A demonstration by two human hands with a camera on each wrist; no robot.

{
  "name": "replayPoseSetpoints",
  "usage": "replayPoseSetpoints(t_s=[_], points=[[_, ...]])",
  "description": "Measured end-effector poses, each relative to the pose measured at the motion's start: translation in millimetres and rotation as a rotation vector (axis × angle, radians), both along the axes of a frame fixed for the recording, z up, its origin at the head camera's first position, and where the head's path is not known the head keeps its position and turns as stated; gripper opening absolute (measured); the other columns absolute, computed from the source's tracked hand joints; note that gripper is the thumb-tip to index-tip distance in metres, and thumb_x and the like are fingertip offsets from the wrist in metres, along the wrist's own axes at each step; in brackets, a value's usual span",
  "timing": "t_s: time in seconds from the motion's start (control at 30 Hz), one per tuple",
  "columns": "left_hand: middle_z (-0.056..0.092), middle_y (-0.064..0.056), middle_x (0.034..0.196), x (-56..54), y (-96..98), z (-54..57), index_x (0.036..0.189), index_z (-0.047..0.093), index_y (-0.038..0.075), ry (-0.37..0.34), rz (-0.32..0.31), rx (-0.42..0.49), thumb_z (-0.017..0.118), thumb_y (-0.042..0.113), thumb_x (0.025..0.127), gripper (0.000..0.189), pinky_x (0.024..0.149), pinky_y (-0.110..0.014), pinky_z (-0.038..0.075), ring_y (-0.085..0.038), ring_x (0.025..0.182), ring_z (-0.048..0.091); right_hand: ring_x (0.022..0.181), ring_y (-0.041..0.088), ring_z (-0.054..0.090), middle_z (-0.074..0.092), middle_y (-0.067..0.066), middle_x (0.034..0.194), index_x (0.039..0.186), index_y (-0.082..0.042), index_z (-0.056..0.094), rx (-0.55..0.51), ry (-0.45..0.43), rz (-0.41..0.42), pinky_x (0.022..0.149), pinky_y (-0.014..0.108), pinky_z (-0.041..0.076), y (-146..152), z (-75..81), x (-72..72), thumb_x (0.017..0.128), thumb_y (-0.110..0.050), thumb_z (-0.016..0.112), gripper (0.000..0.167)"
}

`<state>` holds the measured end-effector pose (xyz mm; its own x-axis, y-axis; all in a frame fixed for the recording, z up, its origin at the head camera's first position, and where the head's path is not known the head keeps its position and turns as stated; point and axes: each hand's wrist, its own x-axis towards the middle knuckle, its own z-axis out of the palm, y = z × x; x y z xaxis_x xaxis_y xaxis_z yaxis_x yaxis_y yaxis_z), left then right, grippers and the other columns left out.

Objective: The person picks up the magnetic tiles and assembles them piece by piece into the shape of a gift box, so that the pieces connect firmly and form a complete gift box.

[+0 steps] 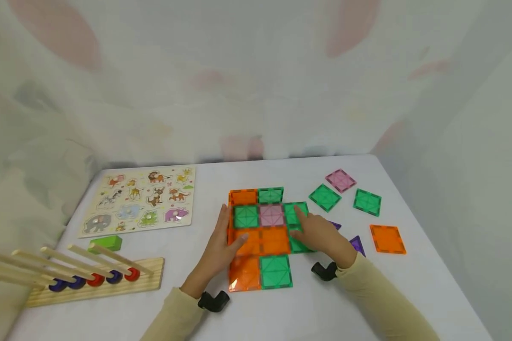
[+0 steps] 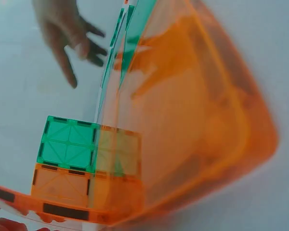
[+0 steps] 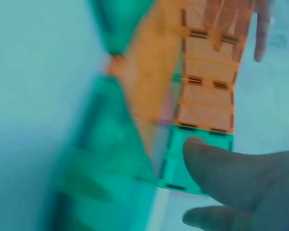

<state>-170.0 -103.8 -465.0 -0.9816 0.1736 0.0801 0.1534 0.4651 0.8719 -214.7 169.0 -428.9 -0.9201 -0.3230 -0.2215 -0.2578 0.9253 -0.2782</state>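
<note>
My left hand (image 1: 222, 245) lies along the left side of a boxy build of see-through magnetic tiles, fingers straight, thumb reaching over an orange tile (image 1: 275, 240). At the build's right side, my right hand (image 1: 322, 234) has its fingers spread, the forefinger over a green tile (image 1: 291, 212) and the thumb just below it. Between the hands sits a pink square tile (image 1: 271, 215). At the back, an orange tile (image 1: 244, 196) and a green tile (image 1: 270, 194) stand upright. Nearest me are an orange square (image 1: 244, 273) and a green square (image 1: 276, 271).
Loose tiles lie at right: a pink one (image 1: 341, 180), two green ones, an orange square (image 1: 388, 239) and purple triangles (image 1: 356, 246). At left are an animal puzzle board (image 1: 183, 189), a green block (image 1: 106, 243) and a wooden peg stand (image 1: 153, 283) with red and blue rings.
</note>
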Motion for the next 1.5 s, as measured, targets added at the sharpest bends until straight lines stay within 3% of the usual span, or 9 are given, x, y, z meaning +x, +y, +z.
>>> replayPoseSetpoints(t_s=[0.1, 0.2, 0.37, 0.5, 0.67, 0.87, 1.0, 1.3, 1.5], points=[[-0.004, -0.004, 0.163, -1.2, -5.4, -4.1, 0.155, -0.006, 0.027, -0.079, 0.018, 0.111, 0.060, 0.037, 0.094, 0.090, 0.117, -0.054, 0.016, -0.032, 0.150, 0.007, 0.115, 0.046, 0.056, 0.047, 0.034, 0.137, 0.154, -0.005, 0.018, -0.050, -0.013, -0.013, 0.091, 0.055, 0.050, 1.0, -11.8, 7.0, 0.095, -0.043, 0.057, 0.080], [-0.003, -0.006, 0.163, -2.7, -9.7, -7.2, 0.155, -0.009, 0.025, -0.184, 0.024, 0.209, 0.057, 0.038, 0.096, 0.089, 0.118, -0.051, 0.015, -0.033, 0.149, 0.009, 0.108, 0.046, 0.059, 0.053, 0.034, 0.130, 0.152, -0.002, 0.022, -0.083, 0.079, -0.060, 0.087, 0.055, 0.052, 0.1, -22.0, 9.1, 0.094, -0.044, 0.058, 0.080], [0.002, -0.005, 0.163, -3.3, -14.3, -11.6, 0.156, -0.003, 0.019, -0.353, 0.041, 0.269, 0.052, 0.045, 0.097, 0.085, 0.119, -0.049, 0.011, -0.028, 0.150, 0.005, 0.106, 0.047, 0.057, 0.060, 0.032, 0.121, 0.150, -0.001, 0.026, -0.050, 0.143, -0.106, 0.081, 0.054, 0.053, -0.4, -30.6, 8.6, 0.093, -0.047, 0.057, 0.079], [0.004, -0.005, 0.163, -1.8, -15.1, -11.9, 0.156, 0.000, 0.020, -0.410, 0.015, 0.293, 0.050, 0.044, 0.098, 0.080, 0.118, -0.053, 0.010, -0.028, 0.150, 0.001, 0.108, 0.049, 0.056, 0.062, 0.031, 0.114, 0.150, -0.002, 0.026, -0.167, 0.126, -0.129, 0.088, 0.056, 0.050, 0.6, -27.5, 6.7, 0.094, -0.043, 0.057, 0.076], [0.007, -0.005, 0.163, -0.5, -13.4, -11.0, 0.156, 0.001, 0.020, -0.408, -0.017, 0.329, 0.048, 0.038, 0.100, 0.076, 0.117, -0.055, 0.010, -0.029, 0.150, 0.003, 0.119, 0.050, 0.050, 0.054, 0.032, 0.130, 0.150, -0.005, 0.025, -0.351, 0.087, -0.164, 0.097, 0.060, 0.043, 5.7, -15.7, 8.3, 0.094, -0.040, 0.057, 0.074], [0.009, -0.004, 0.163, 0.8, -12.7, -10.1, 0.156, 0.003, 0.022, -0.396, -0.029, 0.327, 0.048, 0.037, 0.100, 0.073, 0.117, -0.055, 0.011, -0.028, 0.150, 0.005, 0.135, 0.044, 0.037, 0.037, 0.023, 0.149, 0.152, -0.007, 0.022, -0.450, 0.103, -0.108, 0.108, 0.061, 0.033, 1.7, 4.5, 16.8, 0.095, -0.038, 0.058, 0.075], [0.010, -0.005, 0.163, -0.8, -12.5, -8.9, 0.156, 0.003, 0.021, -0.388, -0.050, 0.345, 0.047, 0.035, 0.101, 0.072, 0.118, -0.054, 0.010, -0.028, 0.150, 0.005, 0.139, 0.039, 0.033, 0.032, 0.016, 0.154, 0.153, -0.011, 0.020, -0.501, 0.079, -0.071, 0.110, 0.059, 0.031, -8.6, 15.3, 22.3, 0.095, -0.040, 0.057, 0.075], [0.007, -0.004, 0.163, -1.6, -13.7, -9.3, 0.156, 0.002, 0.019, -0.385, -0.061, 0.344, 0.046, 0.034, 0.101, 0.072, 0.118, -0.053, 0.009, -0.027, 0.150, 0.002, 0.142, 0.036, 0.030, 0.029, 0.013, 0.156, 0.155, -0.016, 0.017, -0.463, 0.124, -0.012, 0.112, 0.057, 0.029, -17.9, 17.5, 35.1, 0.095, -0.041, 0.058, 0.077], [0.008, -0.004, 0.163, -1.0, -13.8, -8.3, 0.156, 0.003, 0.020, -0.392, -0.058, 0.340, 0.047, 0.035, 0.101, 0.072, 0.118, -0.053, 0.009, -0.027, 0.150, 0.003, 0.136, 0.038, 0.034, 0.032, 0.017, 0.152, 0.153, -0.016, 0.023, -0.323, 0.339, 0.048, 0.108, 0.061, 0.033, -15.4, 3.3, 60.3, 0.083, -0.043, 0.073, 0.089]])
